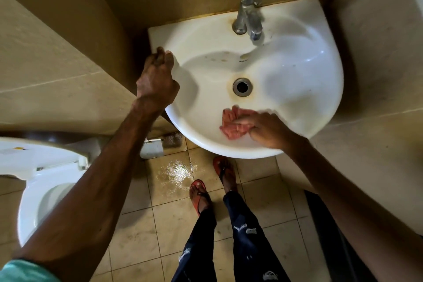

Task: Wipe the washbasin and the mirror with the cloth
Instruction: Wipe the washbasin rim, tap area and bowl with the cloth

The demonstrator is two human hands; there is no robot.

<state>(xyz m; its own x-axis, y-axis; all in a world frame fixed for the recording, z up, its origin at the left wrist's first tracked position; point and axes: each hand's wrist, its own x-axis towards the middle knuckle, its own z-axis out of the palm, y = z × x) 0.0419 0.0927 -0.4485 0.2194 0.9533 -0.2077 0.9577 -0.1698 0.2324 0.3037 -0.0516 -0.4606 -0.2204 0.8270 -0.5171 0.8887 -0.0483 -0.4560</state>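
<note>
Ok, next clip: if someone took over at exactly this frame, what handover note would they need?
Left hand: grips the left rim of the washbasin, bracing.
Right hand: holds the bunched pink cloth, pressed on the bowl's near inner wall, just in front of the drain.
Done: wiping of the bowl is under way; how much is covered cannot be told.
Left: brownish stains show round the drain and at the foot of the tap. Finish the bowl and rim, then the mirror, which is out of view.
</note>
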